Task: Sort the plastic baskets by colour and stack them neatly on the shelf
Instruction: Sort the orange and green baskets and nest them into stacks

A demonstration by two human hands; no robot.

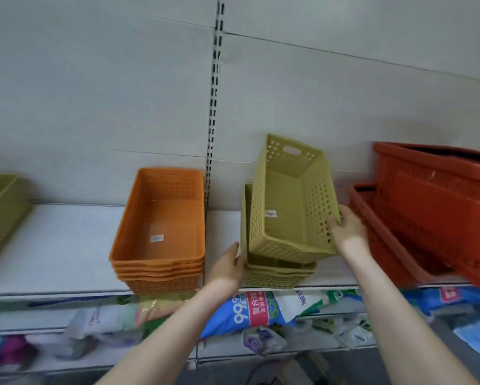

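- Right hand [348, 227] closed around the near right corner of a tilted olive-green basket [291, 201], fingers curled over its perforated side wall, thumb hidden behind the rim.
- Held basket raised at its far end, open mouth turned toward the camera, near edge resting on the olive-green stack [275, 272] just below and left of that hand.
- Small white label [271, 213] stuck inside the held basket, left of the right hand.
- Left hand [229, 266] loosely open, fingertips pressed flat against the near left corner of the olive-green stack, nothing clasped in it.
- Stack of nested orange baskets [161, 234] just left of the left hand, standing upright on the white shelf [55, 245], not touching the green stack.
- Two red-brown plastic crates [427, 215] just right of the right hand, the upper one tilted and overlapping the lower.
- Another olive-green basket [3, 209] far to the left of the left hand, cut off by the frame edge.
- Slotted metal upright [215, 107] on the pale back wall, above and between the orange and green stacks.
- Printed plastic bags [261, 307] on the lower shelf, beneath both forearms.
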